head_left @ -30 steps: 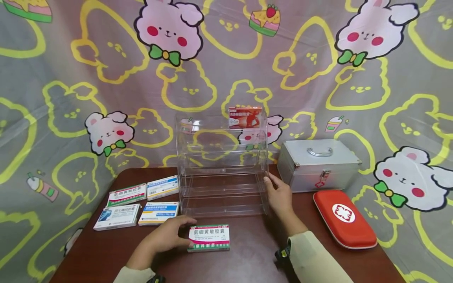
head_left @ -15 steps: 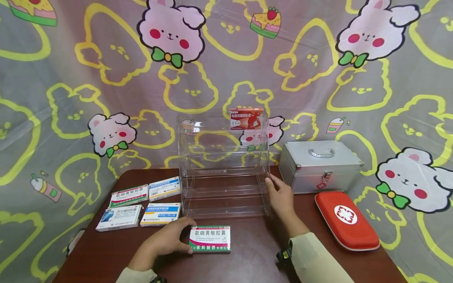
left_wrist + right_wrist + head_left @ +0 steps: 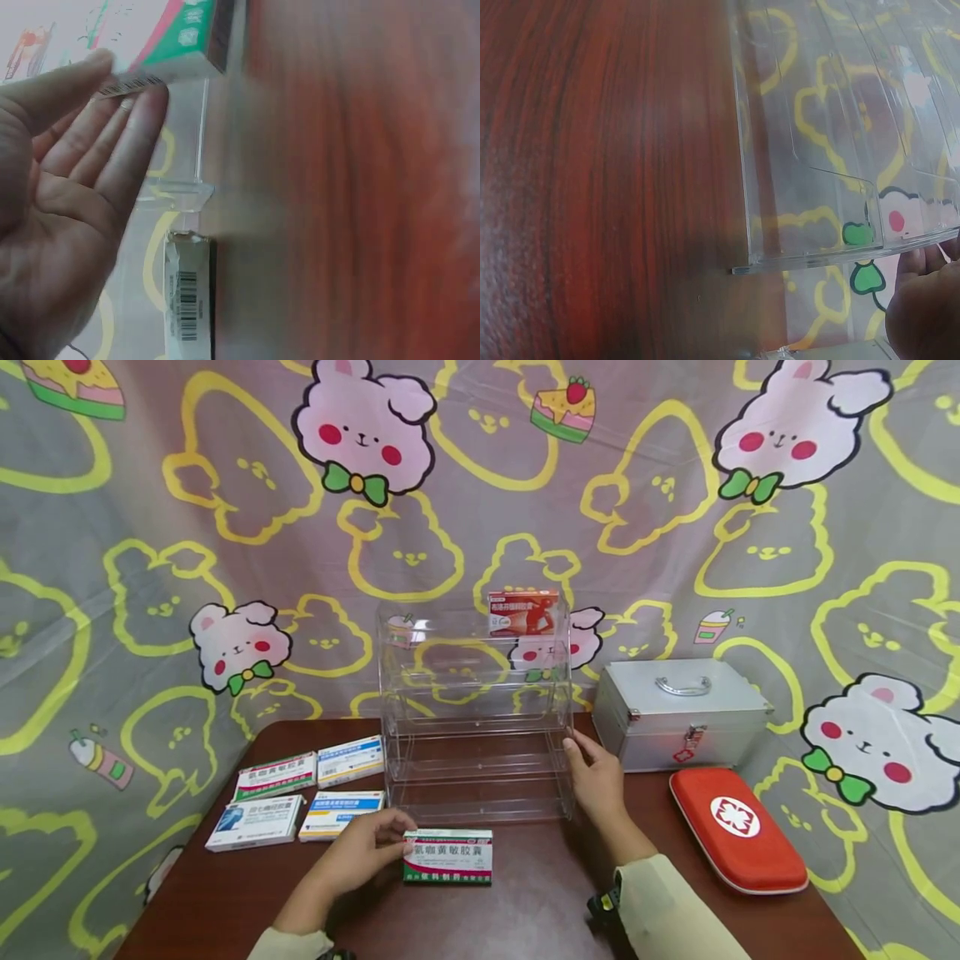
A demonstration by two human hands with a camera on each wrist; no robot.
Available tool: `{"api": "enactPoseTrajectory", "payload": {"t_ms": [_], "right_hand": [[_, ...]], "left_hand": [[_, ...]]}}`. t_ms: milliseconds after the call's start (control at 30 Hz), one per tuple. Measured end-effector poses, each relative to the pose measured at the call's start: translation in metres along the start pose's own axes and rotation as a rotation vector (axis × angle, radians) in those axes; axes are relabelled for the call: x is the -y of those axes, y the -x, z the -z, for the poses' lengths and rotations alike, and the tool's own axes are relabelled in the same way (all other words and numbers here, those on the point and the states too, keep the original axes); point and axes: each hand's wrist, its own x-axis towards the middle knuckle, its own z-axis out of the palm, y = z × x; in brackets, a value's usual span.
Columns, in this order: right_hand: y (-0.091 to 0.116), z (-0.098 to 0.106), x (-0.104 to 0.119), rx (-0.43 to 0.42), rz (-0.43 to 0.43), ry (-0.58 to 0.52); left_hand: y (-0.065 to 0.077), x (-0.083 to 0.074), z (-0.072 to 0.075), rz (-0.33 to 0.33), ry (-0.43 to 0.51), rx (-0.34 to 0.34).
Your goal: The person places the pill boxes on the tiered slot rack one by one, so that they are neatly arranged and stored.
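The left hand (image 3: 362, 857) pinches the green-and-white box (image 3: 452, 858), just tipped up in front of the clear rack (image 3: 477, 725) the right hand (image 3: 600, 787) pinches, so the box seems ready to carry.

The left grip (image 3: 358, 857) is just in front of the near left corner of the clear rack (image 3: 480, 768), thumb opposed to fingers in a pinch; the left forearm (image 3: 303, 900) slants up toward that corner. The right grip (image 3: 596, 783) holds the rack's right edge between thumb and fingers, the right forearm (image 3: 632, 843) angling in from the rack's near right.
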Motion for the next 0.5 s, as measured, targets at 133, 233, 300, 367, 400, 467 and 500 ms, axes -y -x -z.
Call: {"api": "enactPoseTrajectory", "payload": {"t_ms": [133, 233, 300, 367, 400, 467, 500], "right_hand": [[-0.001, 0.0, -0.001, 0.004, 0.002, 0.005], [-0.002, -0.001, -0.001, 0.003, 0.005, 0.009], [-0.002, -0.001, -0.001, 0.003, 0.005, 0.008], [-0.002, 0.0, -0.001, 0.003, 0.001, 0.006], [-0.002, 0.0, -0.001, 0.004, -0.002, 0.003], [-0.001, -0.001, -0.001, 0.005, -0.007, -0.006], [-0.001, -0.001, -0.001, 0.005, -0.009, -0.009]], "left_hand": [[-0.006, -0.007, 0.006, 0.0, -0.022, -0.091], [-0.013, -0.02, 0.016, -0.024, -0.028, -0.173], [-0.019, -0.033, 0.026, -0.048, -0.037, -0.23], [-0.025, -0.047, 0.04, -0.067, -0.025, -0.282], [-0.028, -0.054, 0.049, -0.07, -0.029, -0.313], [-0.036, -0.067, 0.068, -0.08, -0.016, -0.375], [-0.04, -0.073, 0.078, -0.087, -0.003, -0.403]]}}
